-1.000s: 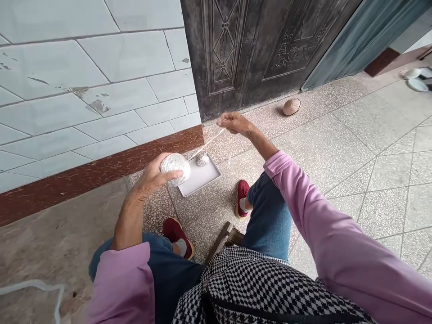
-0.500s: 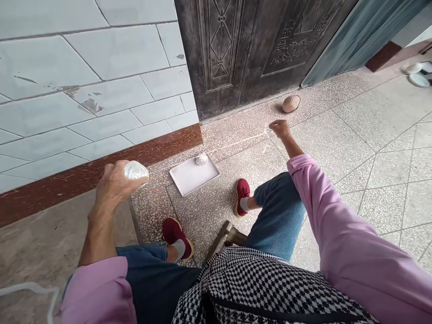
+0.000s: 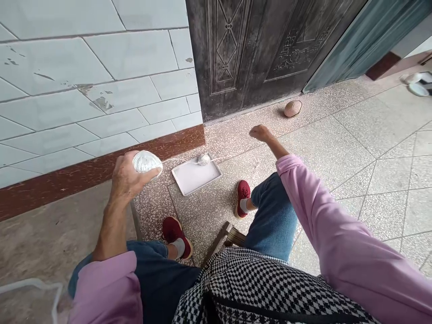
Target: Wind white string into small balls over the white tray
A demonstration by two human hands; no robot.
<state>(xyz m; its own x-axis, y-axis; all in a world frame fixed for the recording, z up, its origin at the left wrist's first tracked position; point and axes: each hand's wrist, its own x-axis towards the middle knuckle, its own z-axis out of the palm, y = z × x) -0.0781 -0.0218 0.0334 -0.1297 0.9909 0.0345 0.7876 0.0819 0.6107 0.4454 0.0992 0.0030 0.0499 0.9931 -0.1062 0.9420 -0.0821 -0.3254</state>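
Two thread balls, one slack strand (image 3: 170,159) between.
Clasped in left hand (image 3: 125,180) at 9 o'clock of white tray (image 3: 194,179): larger ball (image 3: 146,162); smaller ball (image 3: 203,159) on tray's 12 o'clock edge; right hand (image 3: 260,133) at 2 o'clock, clenched, contents unclear.

A single head-worn camera looks forward and steeply down, close over the lap, onto floor (image 3: 337,148), wall (image 3: 101,90) and door (image 3: 256,45).
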